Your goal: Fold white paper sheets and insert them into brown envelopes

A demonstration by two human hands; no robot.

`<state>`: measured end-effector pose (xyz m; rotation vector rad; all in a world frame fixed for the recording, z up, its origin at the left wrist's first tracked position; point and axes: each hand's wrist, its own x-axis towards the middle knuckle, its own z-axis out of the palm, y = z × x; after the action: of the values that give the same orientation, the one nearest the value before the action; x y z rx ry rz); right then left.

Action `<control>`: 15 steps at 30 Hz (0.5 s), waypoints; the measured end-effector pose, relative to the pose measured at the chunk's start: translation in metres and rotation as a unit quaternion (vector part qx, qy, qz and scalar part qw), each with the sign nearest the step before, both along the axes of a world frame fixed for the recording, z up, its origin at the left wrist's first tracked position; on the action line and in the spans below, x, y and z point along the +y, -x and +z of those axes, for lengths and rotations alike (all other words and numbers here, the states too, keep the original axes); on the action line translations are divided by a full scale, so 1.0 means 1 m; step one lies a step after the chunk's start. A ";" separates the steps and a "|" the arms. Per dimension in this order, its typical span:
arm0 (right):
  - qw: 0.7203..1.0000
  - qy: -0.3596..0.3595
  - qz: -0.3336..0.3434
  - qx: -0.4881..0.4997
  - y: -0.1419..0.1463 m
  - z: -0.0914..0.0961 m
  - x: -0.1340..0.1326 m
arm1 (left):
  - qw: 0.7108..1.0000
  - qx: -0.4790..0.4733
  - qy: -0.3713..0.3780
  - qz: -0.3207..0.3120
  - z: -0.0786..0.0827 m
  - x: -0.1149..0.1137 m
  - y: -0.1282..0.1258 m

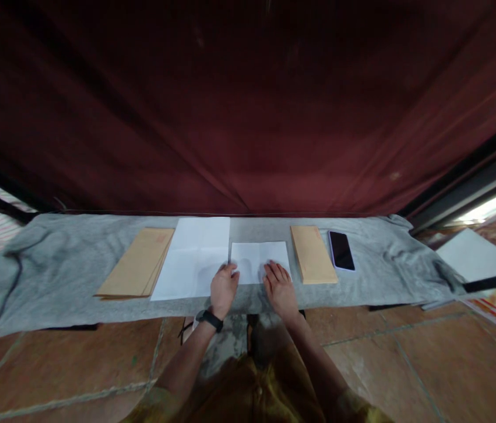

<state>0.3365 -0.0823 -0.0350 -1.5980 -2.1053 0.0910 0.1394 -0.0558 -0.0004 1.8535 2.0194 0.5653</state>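
Mid-frame, your left hand (223,288) curled at the paper (250,257), grip unclear; your spread right hand (280,288) seemingly flattened it; continuing needed even pressure.

forearms (191,356) forward, left hand (223,289) with curled fingers (230,268), right hand (280,286) palm down, fingers flatter

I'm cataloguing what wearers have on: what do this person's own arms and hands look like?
The left hand and right hand wear no gloves. A black band, possibly a watch, circles the left wrist. The mustard-yellow sleeves end well short of the wrists.
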 end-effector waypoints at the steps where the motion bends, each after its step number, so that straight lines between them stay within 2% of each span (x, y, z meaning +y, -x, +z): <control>1: 1.000 0.002 -0.002 -0.004 0.001 -0.002 0.000 | 1.000 0.018 -0.003 0.001 0.001 -0.002 -0.001; 5: 1.000 0.002 -0.013 -0.007 0.000 -0.008 0.000 | 0.991 0.110 -0.072 -0.029 0.003 -0.010 -0.008; 9: 1.000 0.003 -0.015 -0.005 -0.001 -0.010 0.000 | 0.970 0.113 -0.140 -0.163 -0.006 -0.016 -0.029; 12: 1.000 0.012 -0.005 -0.011 -0.002 -0.010 0.000 | 0.952 0.097 -0.148 -0.250 -0.017 -0.023 -0.044; 15: 1.000 0.020 0.005 -0.016 -0.003 -0.010 0.000 | 0.950 0.095 -0.131 -0.265 -0.026 -0.030 -0.049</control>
<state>0.3398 -0.0825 -0.0447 -1.6219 -2.1498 0.1135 0.1888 -0.0854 -0.0267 2.5702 1.4897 0.5287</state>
